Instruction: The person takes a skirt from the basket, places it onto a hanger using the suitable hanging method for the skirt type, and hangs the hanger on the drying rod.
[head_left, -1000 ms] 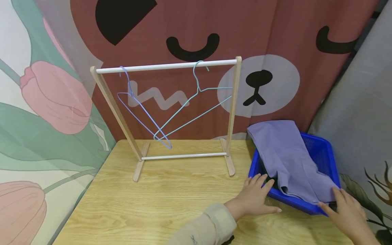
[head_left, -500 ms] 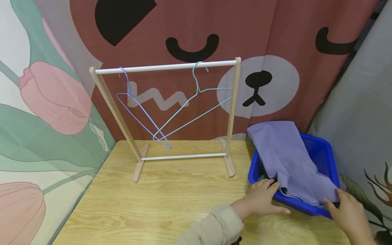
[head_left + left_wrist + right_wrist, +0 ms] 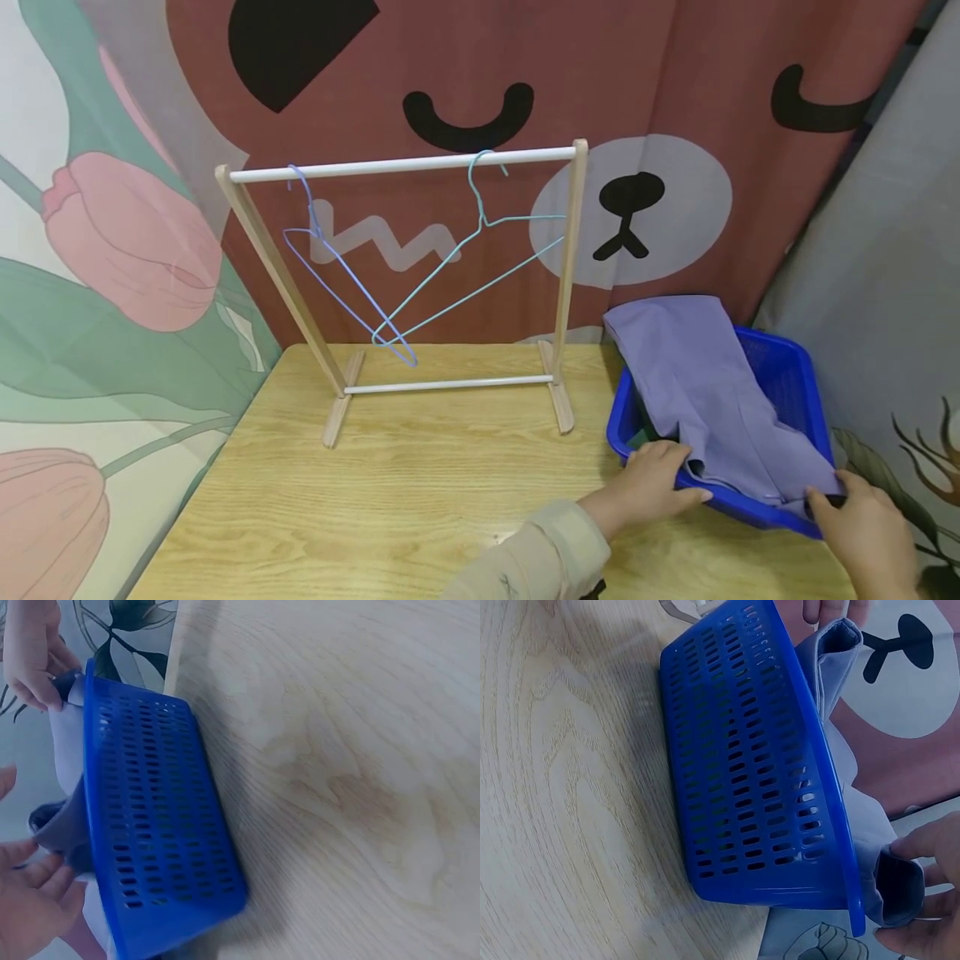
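Observation:
A lavender garment (image 3: pixel 712 400) lies draped over a blue plastic basket (image 3: pixel 795 350), with tube-like openings at its near edge. At one near corner my right hand (image 3: pixel 862 525) grips the garment's cuff; in the right wrist view the thumb and fingers curl round its dark opening (image 3: pixel 900 889). My left hand (image 3: pixel 652 483) reaches over the basket's near rim. Its fingertips touch another cuff (image 3: pixel 56 825) in the left wrist view, while the thumb stands apart from them. The garment's underside is hidden.
A small wooden rack (image 3: pixel 566 275) with white rods stands on the wooden table (image 3: pixel 450 467), left of the basket. A purple hanger (image 3: pixel 356 283) and a light blue hanger (image 3: pixel 480 225) hang from its top rod. Something green (image 3: pixel 637 437) shows inside the basket. Printed curtains stand behind.
My left hand has moved right to the garment's near edge. The right hand has shifted slightly right and down and now holds the corner. The garment has barely moved.

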Demonstrator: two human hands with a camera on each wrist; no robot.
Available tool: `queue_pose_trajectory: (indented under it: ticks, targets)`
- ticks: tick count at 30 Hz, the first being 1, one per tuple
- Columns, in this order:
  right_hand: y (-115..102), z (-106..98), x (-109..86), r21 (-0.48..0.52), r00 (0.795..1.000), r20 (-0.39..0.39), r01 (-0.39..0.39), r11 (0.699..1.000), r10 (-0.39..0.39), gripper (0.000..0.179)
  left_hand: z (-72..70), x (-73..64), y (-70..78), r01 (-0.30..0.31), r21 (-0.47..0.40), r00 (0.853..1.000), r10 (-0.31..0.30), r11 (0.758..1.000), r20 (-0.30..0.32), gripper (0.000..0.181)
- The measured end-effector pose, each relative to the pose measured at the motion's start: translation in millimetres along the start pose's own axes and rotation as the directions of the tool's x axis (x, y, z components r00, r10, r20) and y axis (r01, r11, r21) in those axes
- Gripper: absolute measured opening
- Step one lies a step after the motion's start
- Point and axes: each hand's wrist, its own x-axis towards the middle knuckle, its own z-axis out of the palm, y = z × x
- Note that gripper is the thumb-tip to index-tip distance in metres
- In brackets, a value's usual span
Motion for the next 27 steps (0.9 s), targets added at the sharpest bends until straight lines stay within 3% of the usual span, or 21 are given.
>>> queue_pose_trajectory:
  ticks: [5,8,12,15,19,21,27]
  targets:
    - [-3,0,-3.6,0.031,1.000,-0.004,-0.019,0.999,0.019,0.057,-2.9,1.4,8.4,0.047,-0.127,0.997,-0.054,0.991,-0.057,0.052]
    - [-4,0,-4.9,0.055,1.000,-0.023,0.013,0.998,-0.012,0.056,-2.5,2.6,12.3,0.074,-0.164,0.990,-0.092,0.984,-0.104,0.046]
    - [-4,-2,-5.6,0.082,0.997,-0.053,0.065,0.995,-0.061,0.054,1.2,4.6,16.2,0.109,-0.199,0.972,-0.147,0.974,-0.186,0.039]
    - [-4,-1,-6.0,0.089,0.997,-0.050,0.059,0.994,-0.055,0.055,4.8,5.7,18.0,0.124,-0.207,0.953,-0.174,0.971,-0.248,0.034]
    - [-5,0,-8.1,0.111,0.998,-0.057,0.025,0.993,-0.018,0.054,8.4,7.4,19.7,0.144,-0.264,0.934,-0.219,0.954,-0.283,0.031]
    - [-6,0,-9.4,0.133,0.998,-0.066,-0.003,0.991,0.012,0.054,9.5,8.4,20.6,0.159,-0.311,0.925,-0.252,0.937,-0.286,0.031]
    - [-6,3,-10.9,0.202,0.992,-0.108,-0.049,0.978,0.072,0.054,10.7,13.3,22.7,0.192,-0.495,0.891,-0.362,0.848,-0.274,0.023]
